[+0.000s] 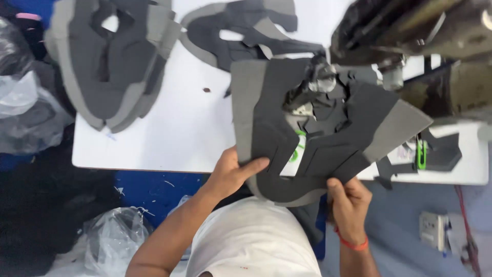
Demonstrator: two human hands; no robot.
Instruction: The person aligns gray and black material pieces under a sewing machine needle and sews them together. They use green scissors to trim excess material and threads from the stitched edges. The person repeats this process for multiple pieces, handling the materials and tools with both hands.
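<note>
Head view: both hands, left [233,172] and right [348,197], grip the near edge of a flat, angular dark-grey fabric panel [271,118], matte, under the sewing machine [410,31] on the white surface [169,133]. Similar cut stacks [110,56] lie beyond.

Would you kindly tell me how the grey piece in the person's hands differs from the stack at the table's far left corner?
The held piece is gripped by the left hand and right hand under the sewing machine; the stack lies untouched. The held piece looks like a single layer; the stack is several layers. The held piece overhangs the table's near edge; the stack overhangs the far left corner. Both are dark grey with lighter borders.
</note>
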